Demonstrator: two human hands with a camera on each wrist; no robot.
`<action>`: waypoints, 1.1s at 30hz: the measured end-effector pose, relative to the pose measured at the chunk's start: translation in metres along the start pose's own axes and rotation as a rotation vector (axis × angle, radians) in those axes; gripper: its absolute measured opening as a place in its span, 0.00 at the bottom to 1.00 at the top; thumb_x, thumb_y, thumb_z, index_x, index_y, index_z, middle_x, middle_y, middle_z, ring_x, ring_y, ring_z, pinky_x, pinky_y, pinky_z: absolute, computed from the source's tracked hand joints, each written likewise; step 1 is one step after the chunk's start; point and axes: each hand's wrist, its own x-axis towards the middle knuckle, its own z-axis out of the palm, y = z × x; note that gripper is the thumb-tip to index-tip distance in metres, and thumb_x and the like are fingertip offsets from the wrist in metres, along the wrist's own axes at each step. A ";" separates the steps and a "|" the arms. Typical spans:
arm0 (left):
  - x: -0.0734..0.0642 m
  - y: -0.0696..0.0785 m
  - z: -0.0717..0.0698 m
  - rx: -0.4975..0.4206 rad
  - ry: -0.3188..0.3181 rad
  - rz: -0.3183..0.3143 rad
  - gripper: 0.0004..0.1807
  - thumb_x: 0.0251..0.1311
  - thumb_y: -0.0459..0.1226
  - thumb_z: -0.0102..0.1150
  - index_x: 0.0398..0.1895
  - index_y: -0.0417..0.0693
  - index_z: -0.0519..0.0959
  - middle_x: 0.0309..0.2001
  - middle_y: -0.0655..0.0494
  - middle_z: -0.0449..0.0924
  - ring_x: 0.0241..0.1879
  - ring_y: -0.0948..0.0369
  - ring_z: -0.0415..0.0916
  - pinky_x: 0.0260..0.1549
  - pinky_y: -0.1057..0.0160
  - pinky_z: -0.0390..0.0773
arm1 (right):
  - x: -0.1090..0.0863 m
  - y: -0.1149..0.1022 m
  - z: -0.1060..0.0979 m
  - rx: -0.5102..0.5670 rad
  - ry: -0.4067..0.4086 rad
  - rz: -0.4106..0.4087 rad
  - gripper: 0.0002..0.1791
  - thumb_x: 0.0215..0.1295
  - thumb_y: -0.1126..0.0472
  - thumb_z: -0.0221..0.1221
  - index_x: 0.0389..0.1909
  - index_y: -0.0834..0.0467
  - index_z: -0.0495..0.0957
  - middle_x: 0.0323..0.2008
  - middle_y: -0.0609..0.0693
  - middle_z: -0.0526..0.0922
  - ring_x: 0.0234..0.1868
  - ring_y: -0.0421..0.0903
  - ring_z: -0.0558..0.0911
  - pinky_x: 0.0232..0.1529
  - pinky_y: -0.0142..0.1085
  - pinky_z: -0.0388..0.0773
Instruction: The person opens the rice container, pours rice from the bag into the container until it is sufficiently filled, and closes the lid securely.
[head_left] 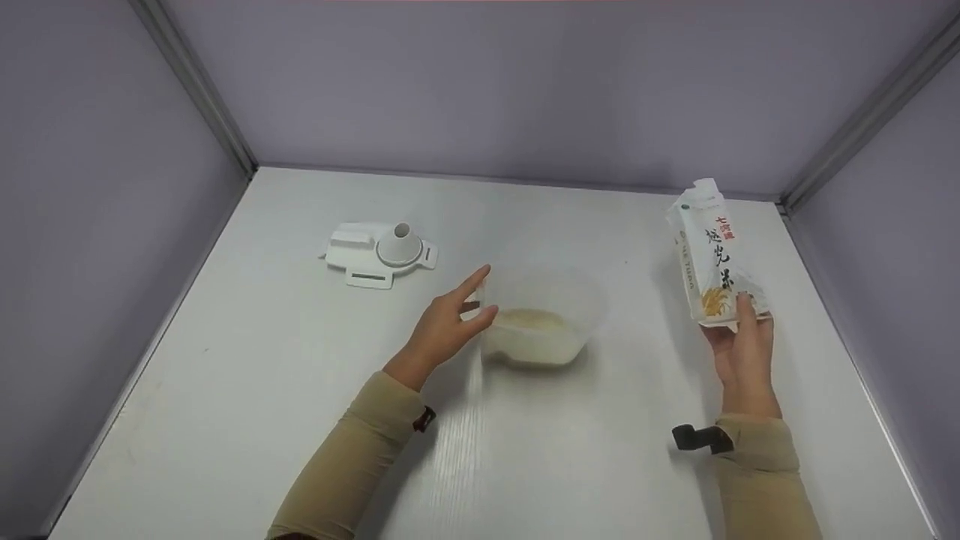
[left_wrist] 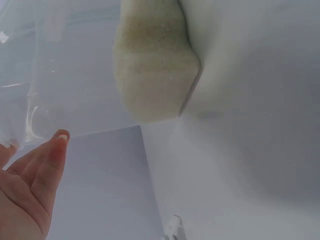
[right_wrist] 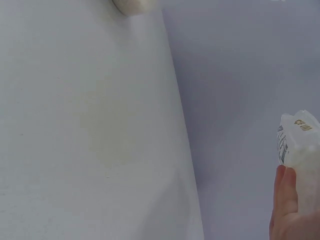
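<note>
My right hand [head_left: 742, 352] grips the lower end of a white paper-like rice bag [head_left: 709, 251] printed with dark characters and golden ears. The bag's torn-looking top points to the back of the table, and its white side [right_wrist: 300, 135] shows in the right wrist view. At the middle of the table is a clear plastic container [head_left: 551, 281] with pale rice [head_left: 532, 349] in its bottom. My left hand [head_left: 446, 322] is at the container's left side, thumb and forefinger spread. In the left wrist view its fingertips [left_wrist: 61, 135] meet the clear wall by the rim.
A white plastic lid-like part [head_left: 367, 259] with a round spout and slotted side flaps lies left of the container. Pale panels [head_left: 487, 90] enclose the white table [head_left: 247, 360] at the back and both sides.
</note>
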 end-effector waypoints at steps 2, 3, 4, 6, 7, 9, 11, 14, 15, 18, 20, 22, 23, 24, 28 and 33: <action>0.002 -0.002 0.002 0.023 0.017 0.001 0.35 0.62 0.53 0.52 0.71 0.66 0.54 0.66 0.53 0.62 0.53 0.52 0.74 0.48 0.54 0.76 | 0.003 0.002 0.000 0.027 0.012 0.008 0.28 0.67 0.50 0.54 0.64 0.45 0.57 0.59 0.46 0.65 0.54 0.43 0.73 0.49 0.35 0.76; 0.003 -0.003 0.003 0.033 0.020 0.001 0.34 0.62 0.53 0.52 0.71 0.66 0.54 0.66 0.53 0.63 0.52 0.53 0.75 0.47 0.54 0.76 | 0.004 0.004 -0.001 0.038 0.018 0.012 0.28 0.66 0.50 0.54 0.64 0.45 0.57 0.59 0.45 0.65 0.54 0.43 0.73 0.49 0.35 0.75; 0.002 -0.004 0.005 0.042 0.019 -0.004 0.34 0.62 0.53 0.51 0.71 0.67 0.54 0.66 0.53 0.63 0.52 0.53 0.75 0.48 0.54 0.76 | 0.004 0.005 -0.003 0.041 0.024 0.013 0.27 0.67 0.50 0.54 0.64 0.45 0.57 0.59 0.45 0.64 0.55 0.43 0.73 0.49 0.35 0.75; -0.001 -0.008 0.010 0.052 0.008 -0.004 0.34 0.62 0.52 0.51 0.72 0.66 0.54 0.65 0.53 0.64 0.52 0.53 0.76 0.48 0.54 0.75 | 0.004 0.008 -0.007 0.037 0.047 0.011 0.26 0.67 0.50 0.53 0.64 0.45 0.57 0.59 0.46 0.64 0.55 0.44 0.72 0.48 0.35 0.76; -0.004 -0.010 0.013 0.056 0.004 -0.005 0.34 0.63 0.52 0.51 0.72 0.66 0.54 0.65 0.52 0.64 0.51 0.54 0.76 0.48 0.54 0.75 | 0.003 0.011 -0.009 0.032 0.055 0.014 0.26 0.68 0.50 0.52 0.64 0.45 0.57 0.59 0.46 0.64 0.55 0.44 0.72 0.48 0.34 0.76; -0.011 -0.015 0.017 0.052 0.002 -0.008 0.34 0.63 0.51 0.51 0.71 0.66 0.54 0.65 0.51 0.65 0.51 0.53 0.76 0.48 0.54 0.75 | 0.001 0.016 -0.014 0.016 0.068 0.019 0.26 0.68 0.50 0.51 0.64 0.46 0.56 0.58 0.46 0.64 0.54 0.44 0.72 0.47 0.34 0.76; -0.019 -0.018 0.020 0.041 0.016 -0.007 0.33 0.62 0.49 0.51 0.71 0.65 0.55 0.64 0.50 0.66 0.50 0.52 0.77 0.48 0.54 0.75 | -0.002 0.022 -0.017 0.019 0.081 0.033 0.26 0.68 0.50 0.51 0.64 0.46 0.56 0.57 0.46 0.65 0.54 0.44 0.72 0.47 0.34 0.76; -0.030 -0.020 0.024 0.034 0.039 -0.009 0.33 0.62 0.48 0.52 0.71 0.66 0.56 0.64 0.51 0.66 0.49 0.53 0.77 0.47 0.55 0.76 | -0.009 0.026 -0.022 0.029 0.086 0.051 0.26 0.69 0.50 0.51 0.65 0.46 0.56 0.57 0.46 0.65 0.54 0.44 0.72 0.47 0.34 0.76; -0.033 -0.019 0.025 0.036 0.040 -0.012 0.33 0.62 0.48 0.52 0.71 0.67 0.56 0.64 0.51 0.66 0.49 0.53 0.77 0.46 0.56 0.76 | -0.011 0.026 -0.024 0.033 0.089 0.054 0.26 0.69 0.50 0.51 0.65 0.47 0.56 0.57 0.46 0.65 0.54 0.44 0.72 0.47 0.34 0.76; -0.031 -0.016 0.019 0.042 0.015 -0.023 0.33 0.61 0.49 0.51 0.71 0.66 0.56 0.65 0.52 0.64 0.50 0.54 0.77 0.46 0.56 0.77 | -0.011 0.024 -0.020 0.055 0.097 0.053 0.25 0.69 0.51 0.50 0.65 0.46 0.56 0.58 0.46 0.64 0.55 0.43 0.71 0.47 0.34 0.76; -0.029 -0.011 0.017 0.041 0.013 -0.024 0.33 0.61 0.50 0.51 0.71 0.65 0.56 0.65 0.52 0.64 0.50 0.54 0.77 0.45 0.55 0.77 | -0.010 0.017 -0.018 0.073 0.085 0.042 0.25 0.69 0.51 0.51 0.65 0.45 0.57 0.59 0.46 0.63 0.57 0.44 0.70 0.48 0.35 0.76; -0.024 -0.006 0.014 0.047 0.022 -0.022 0.34 0.61 0.51 0.51 0.71 0.65 0.57 0.66 0.53 0.63 0.49 0.55 0.77 0.45 0.55 0.77 | -0.008 0.010 -0.014 0.094 0.064 0.032 0.26 0.68 0.51 0.53 0.65 0.45 0.58 0.61 0.45 0.62 0.59 0.44 0.68 0.51 0.36 0.74; -0.021 -0.003 0.011 0.051 0.026 -0.021 0.34 0.61 0.51 0.51 0.71 0.65 0.57 0.66 0.53 0.63 0.49 0.55 0.77 0.45 0.55 0.77 | -0.006 0.007 -0.012 0.109 0.054 0.029 0.27 0.67 0.51 0.54 0.65 0.44 0.58 0.62 0.45 0.62 0.60 0.45 0.67 0.52 0.37 0.74; -0.018 -0.001 0.009 0.055 0.029 -0.020 0.34 0.61 0.52 0.52 0.71 0.65 0.57 0.66 0.53 0.63 0.49 0.56 0.77 0.45 0.55 0.77 | -0.005 0.004 -0.011 0.117 0.046 0.029 0.28 0.66 0.51 0.55 0.65 0.44 0.58 0.62 0.45 0.62 0.61 0.45 0.66 0.53 0.37 0.73; -0.012 0.001 0.004 0.054 0.015 -0.034 0.34 0.61 0.53 0.52 0.71 0.66 0.56 0.66 0.53 0.63 0.49 0.56 0.77 0.44 0.57 0.78 | -0.003 0.003 -0.011 0.139 0.039 0.051 0.28 0.66 0.51 0.56 0.65 0.45 0.58 0.63 0.45 0.61 0.63 0.45 0.64 0.55 0.38 0.71; -0.014 0.002 0.003 0.048 0.009 -0.047 0.35 0.61 0.53 0.53 0.71 0.67 0.55 0.66 0.53 0.63 0.49 0.56 0.77 0.44 0.57 0.77 | -0.003 0.007 -0.017 0.123 0.039 0.072 0.28 0.67 0.51 0.55 0.66 0.45 0.57 0.62 0.45 0.61 0.61 0.45 0.65 0.54 0.37 0.72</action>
